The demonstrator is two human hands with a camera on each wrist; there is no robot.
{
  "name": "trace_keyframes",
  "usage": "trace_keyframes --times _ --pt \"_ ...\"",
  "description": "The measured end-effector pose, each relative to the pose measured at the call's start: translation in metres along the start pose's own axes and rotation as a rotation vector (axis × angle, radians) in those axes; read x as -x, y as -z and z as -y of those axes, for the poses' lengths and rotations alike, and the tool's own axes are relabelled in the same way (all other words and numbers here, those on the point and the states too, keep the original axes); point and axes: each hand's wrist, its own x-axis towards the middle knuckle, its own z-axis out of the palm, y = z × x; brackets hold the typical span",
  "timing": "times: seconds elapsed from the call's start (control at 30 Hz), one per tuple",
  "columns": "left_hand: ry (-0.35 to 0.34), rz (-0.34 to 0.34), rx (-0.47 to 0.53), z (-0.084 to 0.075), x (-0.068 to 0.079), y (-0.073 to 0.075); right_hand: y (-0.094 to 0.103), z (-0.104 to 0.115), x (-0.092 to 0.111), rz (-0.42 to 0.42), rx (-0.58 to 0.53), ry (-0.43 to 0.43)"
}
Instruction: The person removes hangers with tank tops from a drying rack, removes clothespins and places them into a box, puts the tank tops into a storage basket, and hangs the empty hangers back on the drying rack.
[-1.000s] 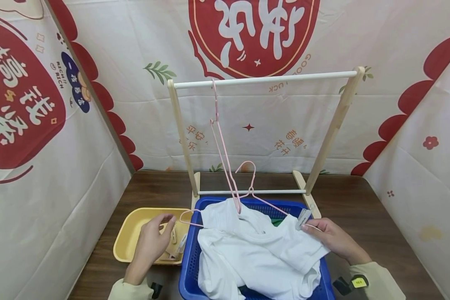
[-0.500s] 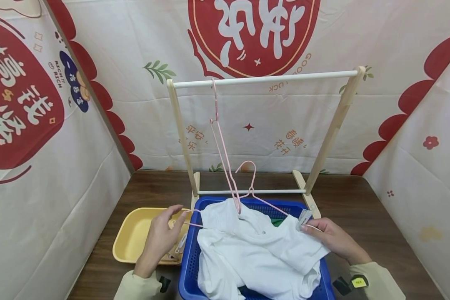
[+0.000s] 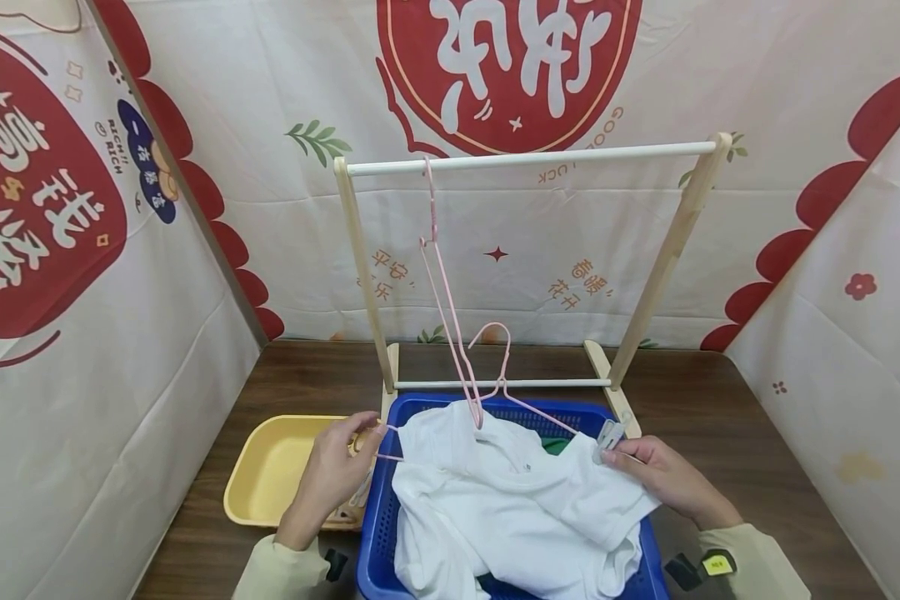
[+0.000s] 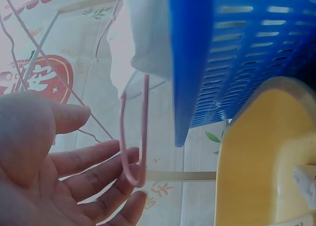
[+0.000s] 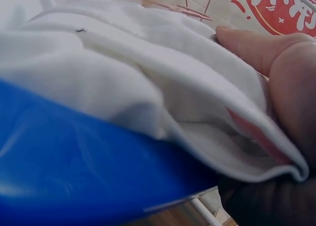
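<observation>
A white T-shirt (image 3: 525, 517) lies over a blue basket (image 3: 375, 533), with a pink hanger (image 3: 507, 358) inside it. The hanger's hook stands up behind the collar, and its left end loop (image 4: 144, 127) sticks out of the shirt. My left hand (image 3: 333, 471) is at this loop; its fingers touch the wire while the thumb stays apart from them. My right hand (image 3: 667, 477) pinches the shirt at its right shoulder, thumb above and fingers below. A grey clothespin (image 3: 610, 435) sits on the shirt just by the right thumb.
A second pink hanger (image 3: 450, 308) hangs from the white bar (image 3: 555, 157) of a wooden rack (image 3: 667, 250), its lower end in front of the collar. Left of the basket stands a yellow tray (image 3: 258, 475) with clothespins. Green cloth (image 3: 555, 446) shows inside the basket.
My left hand has moved right from over the yellow tray to the hanger's left end, which has shifted slightly. The right hand has kept its hold on the shirt.
</observation>
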Motion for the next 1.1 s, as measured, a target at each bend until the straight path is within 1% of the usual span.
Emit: trace_keyframes --times 0.13,0.3,0.43,0.63,0.83,1.1 --pt "-0.022 0.022 -0.009 0.0 -0.002 -0.002 0.001 -0.001 0.0 0.004 0.011 0.014" --pt "-0.06 0.068 0.002 -0.001 -0.002 -0.004 0.001 -0.003 -0.001 -0.013 0.04 0.02" --pt "-0.071 0.1 0.006 -0.003 -0.003 -0.005 0.001 -0.002 -0.002 -0.018 0.047 0.013" --pt "-0.068 0.131 0.018 -0.004 -0.004 -0.006 -0.001 0.002 -0.002 -0.016 0.045 -0.019" --pt "-0.06 0.142 0.017 -0.003 -0.004 -0.007 -0.003 0.007 -0.004 -0.032 0.071 -0.046" --pt "-0.049 0.135 0.026 -0.001 -0.003 -0.008 -0.006 0.01 -0.006 -0.108 0.101 -0.041"
